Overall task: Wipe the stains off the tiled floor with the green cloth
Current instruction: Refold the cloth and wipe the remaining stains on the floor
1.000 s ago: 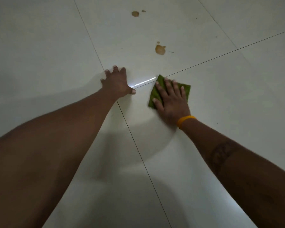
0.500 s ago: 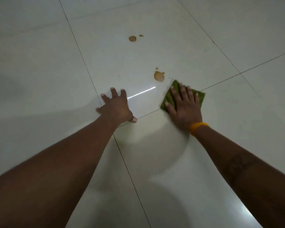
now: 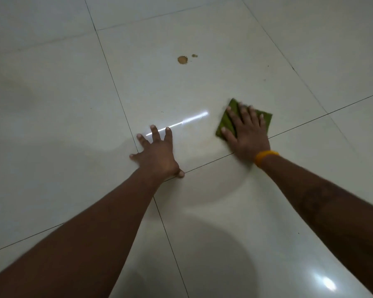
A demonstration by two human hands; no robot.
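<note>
A folded green cloth [image 3: 267,118] lies flat on the pale tiled floor [image 3: 213,87], and my right hand [image 3: 247,134] presses down on it with fingers spread; an orange band circles that wrist. My left hand [image 3: 158,154] rests flat on the floor to the left, fingers apart, holding nothing. A brown stain [image 3: 182,59] with a smaller brown spot [image 3: 194,55] beside it sits on the same tile, well beyond both hands. No stain shows around the cloth; whatever is under it is hidden. A faint smear shows on the tile left of the cloth.
Dark grout lines [image 3: 116,93] cross the floor between large glossy tiles. A bright strip of reflected light [image 3: 192,119] lies between my hands, and another glare patch [image 3: 327,283] is near the bottom right. My shadow falls across the near tiles.
The nearer brown stain seen just ahead of the cloth is no longer visible; the cloth and my right hand have slid over that spot. My left hand stays planted.
</note>
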